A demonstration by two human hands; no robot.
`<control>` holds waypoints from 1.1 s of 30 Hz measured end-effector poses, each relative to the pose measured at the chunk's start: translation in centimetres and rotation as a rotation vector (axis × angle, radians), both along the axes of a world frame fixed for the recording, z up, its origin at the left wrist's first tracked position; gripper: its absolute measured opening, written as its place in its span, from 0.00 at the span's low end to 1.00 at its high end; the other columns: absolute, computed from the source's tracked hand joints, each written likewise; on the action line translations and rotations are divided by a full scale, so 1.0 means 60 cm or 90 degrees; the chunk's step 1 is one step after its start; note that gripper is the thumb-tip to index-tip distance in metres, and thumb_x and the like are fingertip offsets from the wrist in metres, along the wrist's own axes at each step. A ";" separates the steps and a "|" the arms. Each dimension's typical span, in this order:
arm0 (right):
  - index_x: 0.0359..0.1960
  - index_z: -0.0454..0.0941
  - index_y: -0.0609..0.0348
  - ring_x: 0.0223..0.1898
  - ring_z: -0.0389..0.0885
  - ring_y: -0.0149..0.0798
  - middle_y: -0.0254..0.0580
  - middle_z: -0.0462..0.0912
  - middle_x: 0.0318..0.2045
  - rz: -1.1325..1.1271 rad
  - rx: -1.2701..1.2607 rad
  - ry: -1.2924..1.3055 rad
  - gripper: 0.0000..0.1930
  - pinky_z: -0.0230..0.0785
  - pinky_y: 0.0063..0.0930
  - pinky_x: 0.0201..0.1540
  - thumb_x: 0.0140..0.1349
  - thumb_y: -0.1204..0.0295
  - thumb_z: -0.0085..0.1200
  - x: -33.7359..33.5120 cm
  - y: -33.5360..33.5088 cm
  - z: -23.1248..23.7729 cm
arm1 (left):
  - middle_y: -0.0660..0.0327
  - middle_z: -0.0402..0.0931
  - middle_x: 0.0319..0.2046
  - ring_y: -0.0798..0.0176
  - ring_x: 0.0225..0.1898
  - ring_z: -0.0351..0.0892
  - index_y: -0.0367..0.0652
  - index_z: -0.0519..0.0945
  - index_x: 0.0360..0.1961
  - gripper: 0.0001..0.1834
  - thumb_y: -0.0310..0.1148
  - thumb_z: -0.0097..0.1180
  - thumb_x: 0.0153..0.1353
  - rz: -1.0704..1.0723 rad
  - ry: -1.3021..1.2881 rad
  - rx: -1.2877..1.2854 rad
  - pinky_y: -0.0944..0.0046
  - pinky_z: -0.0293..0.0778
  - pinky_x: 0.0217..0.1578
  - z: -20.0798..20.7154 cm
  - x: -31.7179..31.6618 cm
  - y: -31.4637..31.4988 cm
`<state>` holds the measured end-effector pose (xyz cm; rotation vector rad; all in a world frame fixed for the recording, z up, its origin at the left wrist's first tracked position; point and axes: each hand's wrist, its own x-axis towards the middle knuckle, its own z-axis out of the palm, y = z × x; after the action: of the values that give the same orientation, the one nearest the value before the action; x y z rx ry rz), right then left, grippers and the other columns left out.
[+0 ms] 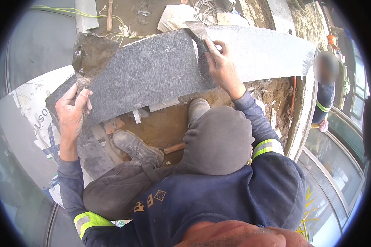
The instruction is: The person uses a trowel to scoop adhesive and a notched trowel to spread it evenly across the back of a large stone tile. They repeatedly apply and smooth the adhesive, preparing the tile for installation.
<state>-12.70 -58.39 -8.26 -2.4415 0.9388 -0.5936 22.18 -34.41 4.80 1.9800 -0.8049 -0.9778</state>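
Note:
My left hand (72, 109) is closed around the handle of a trowel (92, 55). Its broad blade, smeared with brown mortar, is tipped up over the left end of a dark grey stone slab (152, 74). Across from it, my right hand (224, 70) lies at the joint between this slab and a paler slab (259, 51). Its index finger and thumb are stretched apart, the others partly curled. The index fingertip touches a small flat grey-brown piece (196, 30) at the slabs' far edge; whether it is gripped cannot be made out. Dark wet-looking material marks the joint.
Below the slabs is a dirt trench with rubble, where my boots (138, 146) rest. Beyond them lie coiled cable (208, 12), a pale sack-like lump (177, 17) and a yellow-green cord (107, 16). Another person (325, 92) is at the right, near a concrete edge (305, 119).

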 end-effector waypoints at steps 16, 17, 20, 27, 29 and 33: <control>0.59 0.80 0.66 0.45 0.83 0.51 0.54 0.79 0.50 0.071 0.124 0.123 0.18 0.77 0.39 0.50 0.68 0.78 0.53 -0.060 0.001 0.120 | 0.66 0.80 0.32 0.78 0.26 0.73 0.32 0.83 0.53 0.15 0.30 0.59 0.71 -0.002 0.029 -0.043 0.74 0.68 0.26 0.017 -0.021 -0.008; 0.60 0.80 0.67 0.49 0.84 0.51 0.54 0.79 0.51 0.035 0.164 0.108 0.18 0.77 0.37 0.52 0.69 0.76 0.53 -0.064 -0.008 0.123 | 0.66 0.80 0.32 0.78 0.26 0.73 0.32 0.83 0.54 0.16 0.30 0.59 0.70 -0.004 0.020 -0.039 0.74 0.68 0.26 0.021 -0.024 -0.009; 0.64 0.78 0.61 0.50 0.85 0.42 0.50 0.81 0.55 -0.059 0.325 0.065 0.22 0.76 0.32 0.53 0.71 0.68 0.59 -0.069 -0.047 0.122 | 0.68 0.80 0.31 0.79 0.26 0.72 0.33 0.83 0.55 0.16 0.30 0.60 0.70 -0.006 0.005 -0.016 0.74 0.68 0.26 0.032 -0.027 -0.004; 0.68 0.74 0.60 0.35 0.83 0.38 0.48 0.83 0.45 0.210 0.175 0.096 0.23 0.77 0.33 0.43 0.73 0.71 0.54 0.010 -0.163 0.138 | 0.67 0.80 0.31 0.79 0.26 0.72 0.32 0.83 0.54 0.16 0.29 0.60 0.69 0.006 0.001 -0.023 0.74 0.67 0.27 0.023 -0.020 0.002; 0.68 0.73 0.60 0.37 0.85 0.44 0.55 0.83 0.45 0.309 0.114 0.146 0.22 0.78 0.34 0.44 0.74 0.72 0.52 0.053 -0.202 0.137 | 0.67 0.80 0.31 0.78 0.27 0.72 0.32 0.83 0.54 0.16 0.29 0.60 0.69 0.005 0.006 -0.025 0.74 0.67 0.27 0.018 -0.018 0.003; 0.69 0.71 0.63 0.41 0.85 0.45 0.53 0.85 0.48 0.439 -0.173 0.188 0.23 0.77 0.36 0.50 0.75 0.71 0.50 0.134 -0.274 0.082 | 0.67 0.80 0.31 0.78 0.27 0.71 0.31 0.82 0.57 0.18 0.28 0.59 0.69 -0.003 -0.001 -0.009 0.73 0.68 0.29 0.012 -0.010 0.001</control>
<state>-4.67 -74.81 -3.34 -2.9071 0.0615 -0.1165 21.59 -34.32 5.51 1.9680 -0.8151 -0.9706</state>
